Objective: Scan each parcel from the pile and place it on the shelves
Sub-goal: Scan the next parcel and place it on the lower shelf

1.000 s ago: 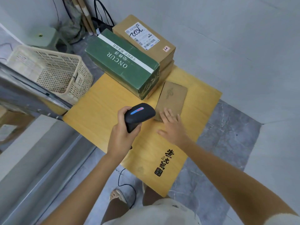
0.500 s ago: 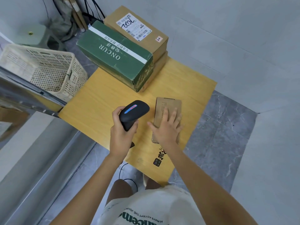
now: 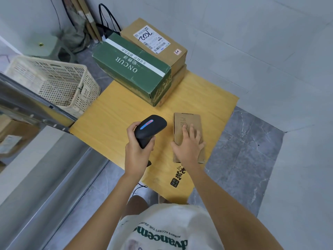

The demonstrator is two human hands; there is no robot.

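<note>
My left hand [image 3: 137, 154] grips the handle of a black barcode scanner [image 3: 150, 126] with a blue and red light strip, held above the yellow table [image 3: 111, 120]. Just right of it, a small flat brown cardboard parcel [image 3: 187, 120] lies on the table. My right hand [image 3: 188, 146] rests flat on its near half, fingers straight and spread. Farther back stand a long green ONCUR box [image 3: 133, 69] and a brown box [image 3: 158, 44] with a shipping label, stacked on another brown box.
A cream perforated plastic basket [image 3: 54, 80] sits to the left of the table. A grey metal shelf edge [image 3: 32, 107] runs along the left. A black bag and cardboard tubes lean in the far corner. Grey tiled floor lies on the right.
My right hand has drawn the small brown parcel toward me across the table, from beside the green box to the scanner's right. The left hand has kept the scanner in about the same place.
</note>
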